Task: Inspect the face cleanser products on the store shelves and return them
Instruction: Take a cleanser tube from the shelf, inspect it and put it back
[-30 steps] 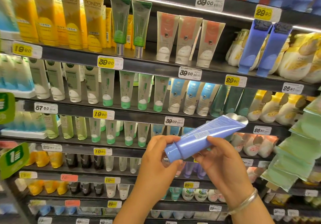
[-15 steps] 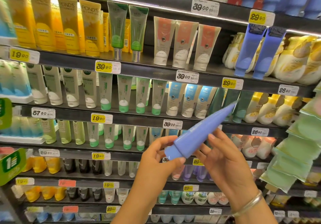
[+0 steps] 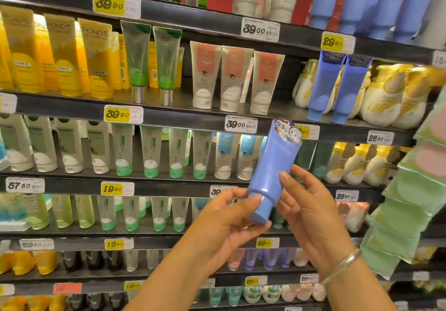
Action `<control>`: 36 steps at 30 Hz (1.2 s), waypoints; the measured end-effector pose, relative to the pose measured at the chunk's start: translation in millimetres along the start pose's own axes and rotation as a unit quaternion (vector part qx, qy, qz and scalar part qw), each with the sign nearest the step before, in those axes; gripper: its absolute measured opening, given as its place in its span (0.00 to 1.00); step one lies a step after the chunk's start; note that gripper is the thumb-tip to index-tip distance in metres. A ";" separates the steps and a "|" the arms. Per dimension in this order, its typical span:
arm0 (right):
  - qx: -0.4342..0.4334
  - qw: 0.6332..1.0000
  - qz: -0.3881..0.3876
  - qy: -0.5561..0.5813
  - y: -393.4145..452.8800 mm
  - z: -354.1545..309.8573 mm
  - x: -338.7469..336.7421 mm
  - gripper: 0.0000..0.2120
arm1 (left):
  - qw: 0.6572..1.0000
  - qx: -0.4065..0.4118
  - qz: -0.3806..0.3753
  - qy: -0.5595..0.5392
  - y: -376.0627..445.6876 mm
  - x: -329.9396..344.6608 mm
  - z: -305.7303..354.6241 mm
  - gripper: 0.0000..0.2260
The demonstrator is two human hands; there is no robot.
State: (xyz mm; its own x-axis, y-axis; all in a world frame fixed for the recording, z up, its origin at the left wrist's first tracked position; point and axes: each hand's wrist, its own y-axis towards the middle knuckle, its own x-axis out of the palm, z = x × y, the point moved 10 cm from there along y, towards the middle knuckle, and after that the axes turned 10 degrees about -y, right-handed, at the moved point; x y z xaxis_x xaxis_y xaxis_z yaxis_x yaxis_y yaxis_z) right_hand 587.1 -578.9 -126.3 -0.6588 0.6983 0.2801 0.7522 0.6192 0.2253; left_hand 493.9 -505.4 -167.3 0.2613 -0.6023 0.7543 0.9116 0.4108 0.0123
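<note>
Since the earlier frame, your tube (image 3: 271,165) has swung upright at centre frame; left hand (image 3: 224,223) pinches its stiff cap, right hand (image 3: 306,204) steadies the soft, light, slippery body.

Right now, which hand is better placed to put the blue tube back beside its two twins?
Probably the right hand: it grips the blue tube on the side nearer the two matching tubes.

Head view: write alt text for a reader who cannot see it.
Two hands hold a blue cleanser tube cap-down before store shelves of cleanser tubes: the left hand at the cap, the right hand on the body.
</note>
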 end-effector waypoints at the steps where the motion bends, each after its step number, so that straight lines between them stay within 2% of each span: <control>1: 0.002 1.000 0.000 -0.001 3.8 -3.4 -1.5 0.20 | 1.000 -0.001 -0.003 0.006 4.4 5.1 0.8 0.17; 5: 0.011 1.000 -0.009 0.005 26.6 -13.8 -10.5 0.14 | 1.000 0.008 -0.004 0.020 27.9 24.8 5.0 0.16; 10: 0.011 0.999 -0.048 -0.008 61.9 -28.4 -19.0 0.14 | 0.999 0.025 -0.001 0.038 61.4 45.3 11.5 0.18; 14: 0.022 0.998 -0.055 0.003 90.8 -31.5 -29.7 0.10 | 0.997 0.035 -0.008 0.063 90.7 57.1 16.7 0.16; 19: -0.003 0.997 -0.069 -0.020 132.5 -43.2 -37.4 0.21 | 0.989 0.069 -0.014 0.127 127.4 72.0 26.7 0.18; 23: -0.048 0.993 -0.059 -0.092 158.9 -57.9 -39.7 0.32 | 0.971 0.110 0.011 0.214 150.9 78.4 39.0 0.13; 25: -0.061 0.991 -0.050 -0.110 170.4 -62.7 -41.1 0.35 | 0.957 0.130 0.014 0.260 160.9 83.1 46.8 0.12; 28: -0.074 0.992 -0.049 -0.092 190.1 -67.4 -45.3 0.32 | 0.932 0.165 -0.002 0.324 173.9 93.5 62.5 0.11; 30: -0.089 0.992 -0.044 -0.084 202.9 -71.4 -47.9 0.29 | 0.907 0.209 0.017 0.365 178.9 93.6 81.3 0.11; 33: -0.115 0.989 -0.035 -0.083 223.0 -76.6 -50.3 0.23 | 0.847 0.303 0.106 0.423 181.4 83.1 116.4 0.12; 36: -0.149 0.983 -0.025 -0.109 239.5 -82.4 -49.3 0.24 | 0.775 0.360 0.158 0.494 185.2 81.0 135.9 0.13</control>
State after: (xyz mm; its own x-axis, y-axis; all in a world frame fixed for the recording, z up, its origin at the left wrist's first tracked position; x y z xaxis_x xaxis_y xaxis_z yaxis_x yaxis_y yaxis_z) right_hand 801.1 -494.6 -9.3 -0.6582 0.7503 0.0625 0.6690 0.5448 0.5056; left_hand 640.7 -385.1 -14.7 0.8754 -0.4778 -0.0733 0.4323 0.7060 0.5610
